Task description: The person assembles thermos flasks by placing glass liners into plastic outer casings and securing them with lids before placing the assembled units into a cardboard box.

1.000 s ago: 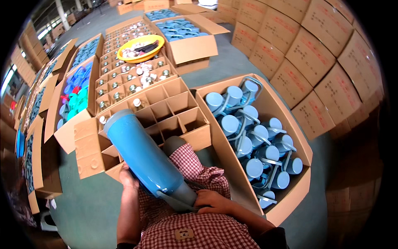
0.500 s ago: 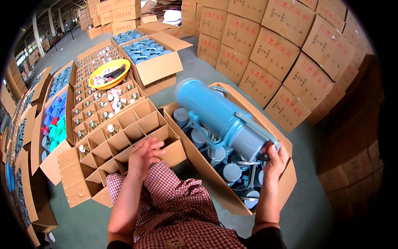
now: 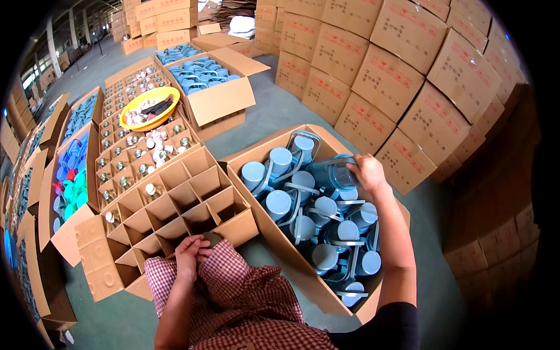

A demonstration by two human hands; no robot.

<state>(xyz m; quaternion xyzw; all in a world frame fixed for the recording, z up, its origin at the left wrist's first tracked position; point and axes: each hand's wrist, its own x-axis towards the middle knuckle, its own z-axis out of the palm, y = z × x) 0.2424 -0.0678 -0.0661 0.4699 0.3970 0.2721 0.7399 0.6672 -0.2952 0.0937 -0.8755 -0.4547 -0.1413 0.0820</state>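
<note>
My right hand (image 3: 370, 173) is closed on the handle end of a blue vacuum flask (image 3: 326, 172). The flask lies tilted at the far right part of an open carton (image 3: 280, 245), among several upright blue flasks (image 3: 324, 256) with round lids and strap handles. My left hand (image 3: 192, 255) is low by my checked apron (image 3: 233, 274), its fingers curled together. What they hold, if anything, is hidden. Just in front of that hand stands a divided carton (image 3: 96, 256), mostly bare cells with a couple of silvery glass liners (image 3: 153, 190) in it.
Beyond it, a yellow basin (image 3: 166, 116) of small pale parts rests on divided cartons of glass liners. Open cartons at left hold blue and green plastic parts (image 3: 74, 192). Stacked sealed cartons (image 3: 385, 76) form a wall at right. Another carton of blue parts (image 3: 224, 102) stands behind.
My right hand has carried the flask forward and down into the carton, from above it. My left hand has come down toward the apron and its fingers have closed.
</note>
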